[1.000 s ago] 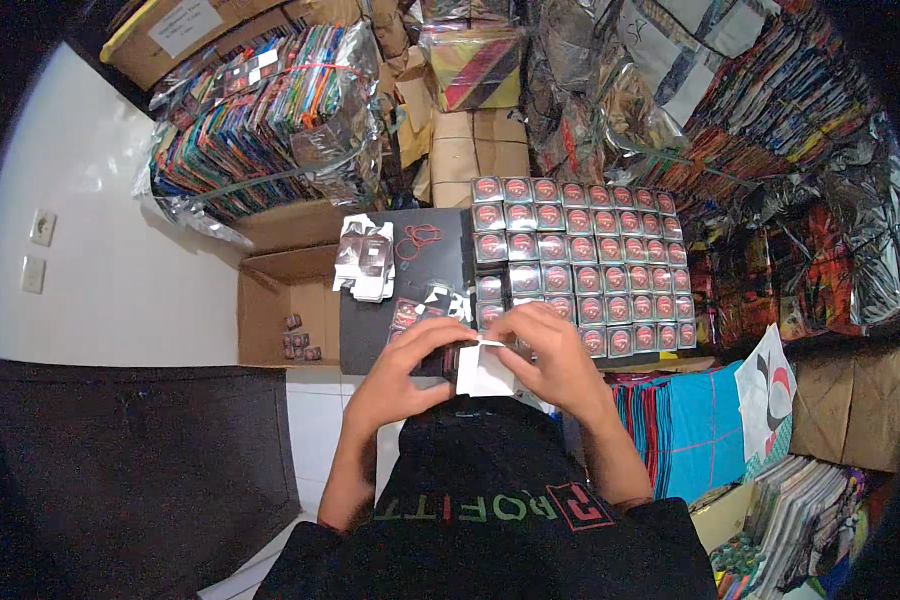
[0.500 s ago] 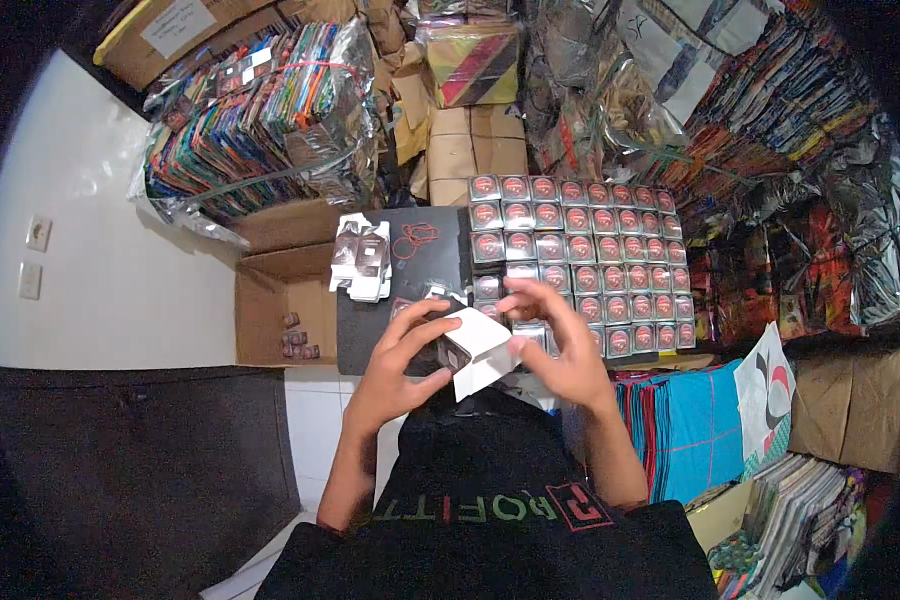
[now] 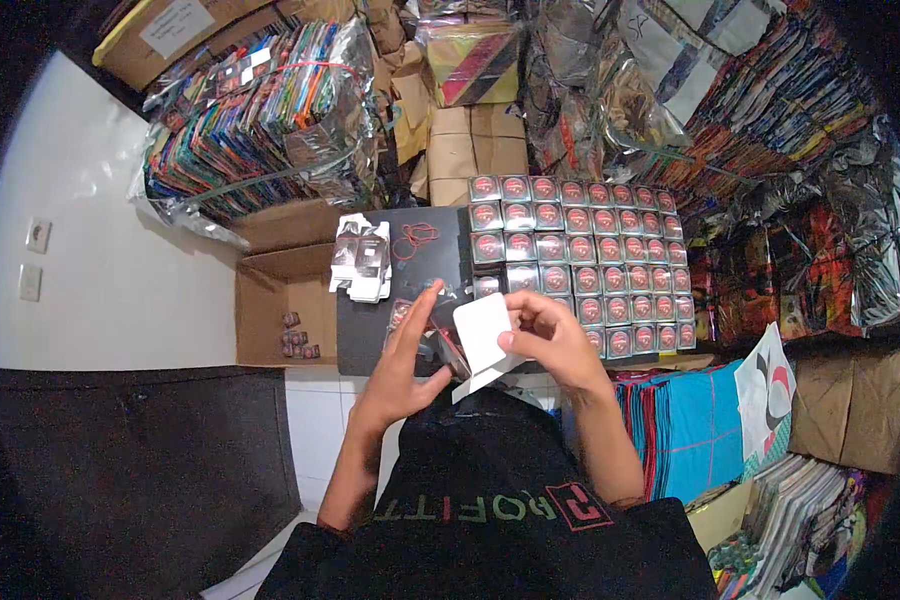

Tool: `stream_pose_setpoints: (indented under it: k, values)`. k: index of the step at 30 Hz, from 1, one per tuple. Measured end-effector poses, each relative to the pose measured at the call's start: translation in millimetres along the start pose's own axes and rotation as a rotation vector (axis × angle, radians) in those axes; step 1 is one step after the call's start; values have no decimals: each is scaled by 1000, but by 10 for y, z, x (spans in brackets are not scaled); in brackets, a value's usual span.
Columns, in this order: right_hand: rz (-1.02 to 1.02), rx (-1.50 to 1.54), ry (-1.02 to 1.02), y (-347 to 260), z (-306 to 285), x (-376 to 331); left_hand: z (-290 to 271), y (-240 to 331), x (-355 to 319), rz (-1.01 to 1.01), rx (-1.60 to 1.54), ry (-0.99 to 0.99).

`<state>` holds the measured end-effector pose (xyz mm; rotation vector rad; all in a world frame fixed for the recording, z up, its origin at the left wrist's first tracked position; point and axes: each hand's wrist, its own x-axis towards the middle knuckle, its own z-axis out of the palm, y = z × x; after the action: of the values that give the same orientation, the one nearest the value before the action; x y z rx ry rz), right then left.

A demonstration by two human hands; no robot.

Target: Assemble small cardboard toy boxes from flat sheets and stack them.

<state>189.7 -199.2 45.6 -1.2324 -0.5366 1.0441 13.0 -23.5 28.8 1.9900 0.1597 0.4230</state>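
A small dark carton with white inner flaps (image 3: pixel 483 332) is tilted between my hands, in front of the table's near edge. My left hand (image 3: pixel 395 370) holds its left side, thumb low and fingers stretched up along it. My right hand (image 3: pixel 558 345) pinches the raised white flap at its right edge between thumb and curled fingers. The carton's inside is mostly hidden from view. Just beyond, rows of small clear-sided boxes with round red labels (image 3: pixel 610 248) cover the right part of the dark tabletop (image 3: pixel 440 272).
Flattened dark-and-white cartons (image 3: pixel 361 258) lie at the table's left, beside red rubber bands (image 3: pixel 414 240). An open cardboard box (image 3: pixel 260 305) at left holds several small packs. Plastic-wrapped stacks (image 3: pixel 260 130) rise behind. Folded blue cloth (image 3: pixel 695 425) is stacked at right.
The white flap has swung more upright. My left fingers have straightened and moved off its top, while my right thumb and fingers have closed on the flap's edge.
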Motion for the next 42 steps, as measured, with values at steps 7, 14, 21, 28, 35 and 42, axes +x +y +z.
stream_pose_setpoints:
  k: [7,14,21,28,35,42]
  values:
    - [-128,-225,120,34,-47,-4,-334,82,138,-40,93,-105]
    - [-265,-447,92,-18,82,-16,-89,171,247,-222,-229,40]
    - [-366,-562,136,-51,140,1,-8,112,250,-386,-390,-31]
    - [-486,-647,163,-36,133,-9,-80,215,283,-411,-526,-146]
    - [-435,-697,138,-67,145,-13,-20,219,278,-436,-343,-44]
    - [-460,-673,72,-19,51,-24,49,282,275,-330,-198,-20]
